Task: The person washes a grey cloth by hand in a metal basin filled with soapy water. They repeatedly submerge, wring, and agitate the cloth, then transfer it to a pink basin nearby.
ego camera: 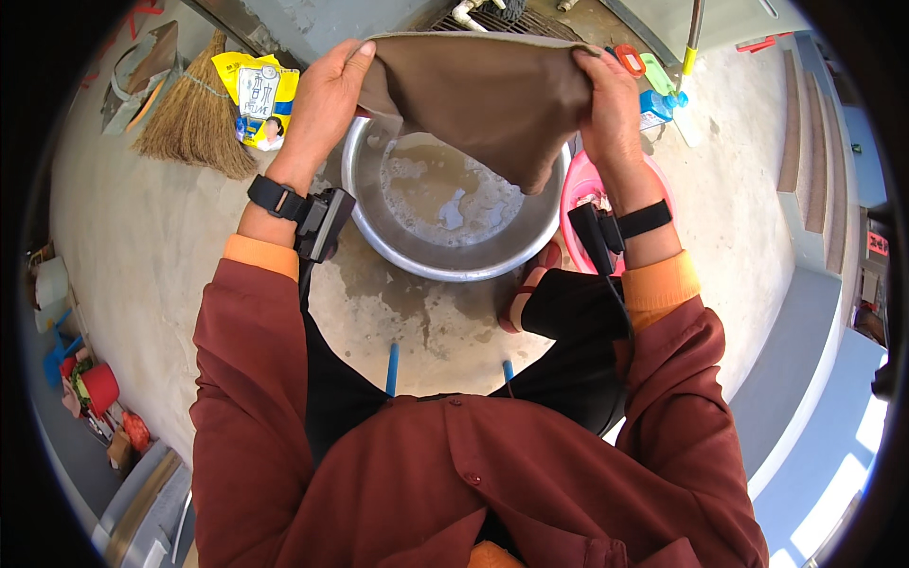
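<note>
A brown cloth (483,99) is stretched between my two hands, its lower corner hanging over a round metal basin (454,263). My left hand (330,96) pinches its left end, thumb on top. The right end is gripped by my right hand (612,103), whose fingertips are partly hidden by the fabric. Cloudy, sudsy water (451,195) lies in the basin on the floor. Just right of the basin, below my right forearm, stands a pink plastic basin (660,177) with some items inside that I cannot identify.
At the left are a straw broom (202,106), a yellow packet (266,92) and a dustpan (145,78). A blue bottle (657,108) and a green brush (657,74) lie at the upper right. A floor grate (547,25) is at the top; steps (813,156) rise at the right.
</note>
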### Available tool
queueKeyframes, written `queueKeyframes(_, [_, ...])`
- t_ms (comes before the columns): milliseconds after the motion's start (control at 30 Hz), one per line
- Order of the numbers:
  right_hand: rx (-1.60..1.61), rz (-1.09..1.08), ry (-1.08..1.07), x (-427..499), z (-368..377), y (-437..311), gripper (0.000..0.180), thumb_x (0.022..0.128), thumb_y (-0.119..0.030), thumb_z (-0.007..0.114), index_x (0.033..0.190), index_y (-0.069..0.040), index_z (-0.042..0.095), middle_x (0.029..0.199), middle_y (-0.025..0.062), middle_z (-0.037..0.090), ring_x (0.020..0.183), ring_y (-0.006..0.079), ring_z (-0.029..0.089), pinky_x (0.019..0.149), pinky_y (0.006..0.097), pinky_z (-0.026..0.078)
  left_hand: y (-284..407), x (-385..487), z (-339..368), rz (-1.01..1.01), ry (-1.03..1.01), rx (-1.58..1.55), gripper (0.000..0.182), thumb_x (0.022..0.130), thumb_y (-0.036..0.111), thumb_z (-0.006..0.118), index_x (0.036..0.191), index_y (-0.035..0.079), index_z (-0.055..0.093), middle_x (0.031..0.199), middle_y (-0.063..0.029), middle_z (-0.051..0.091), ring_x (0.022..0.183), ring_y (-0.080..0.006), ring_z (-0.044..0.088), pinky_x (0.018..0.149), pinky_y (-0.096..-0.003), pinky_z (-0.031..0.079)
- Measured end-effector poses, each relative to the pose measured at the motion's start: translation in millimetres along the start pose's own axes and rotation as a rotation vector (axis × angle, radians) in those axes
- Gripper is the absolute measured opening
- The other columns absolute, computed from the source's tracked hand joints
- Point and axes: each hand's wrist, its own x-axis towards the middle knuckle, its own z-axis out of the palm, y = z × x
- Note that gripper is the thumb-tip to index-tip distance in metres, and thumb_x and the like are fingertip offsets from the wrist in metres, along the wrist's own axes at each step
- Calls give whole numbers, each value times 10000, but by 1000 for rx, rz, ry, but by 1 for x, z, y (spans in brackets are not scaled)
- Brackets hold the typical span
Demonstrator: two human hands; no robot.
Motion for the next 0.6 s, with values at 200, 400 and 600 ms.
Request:
queueKeyframes(200, [-45, 226, -265, -19, 26, 19, 183, 985, -120, 598, 1134, -15, 605, 915, 67, 647, 768, 150, 681, 678, 297, 610, 14, -14, 27, -361, -257, -503, 273, 1079, 148, 462, 1284, 34, 601, 1154, -69, 632, 1046, -165, 662, 920, -351, 613])
queueKeyframes(400, [-35, 202, -302, -31, 41, 25, 222, 990, -144, 622, 1157, -7, 573, 999, 88, 648, 801, 177, 706, 792, 302, 620, 17, -18, 45, -315, -213, -562, 248, 1074, 164, 504, 1227, -12, 590, 1196, -89, 604, 1076, -204, 672, 965, -351, 592])
queueKeyframes(600, [-188, 209, -356, -33, 38, 26, 225, 1002, -216, 620, 1114, -22, 618, 911, 43, 657, 699, 125, 665, 692, 256, 567, 9, -16, 41, -247, -173, -455, 222, 1071, 215, 539, 1199, 54, 622, 1114, -26, 632, 991, -112, 632, 875, -299, 555])
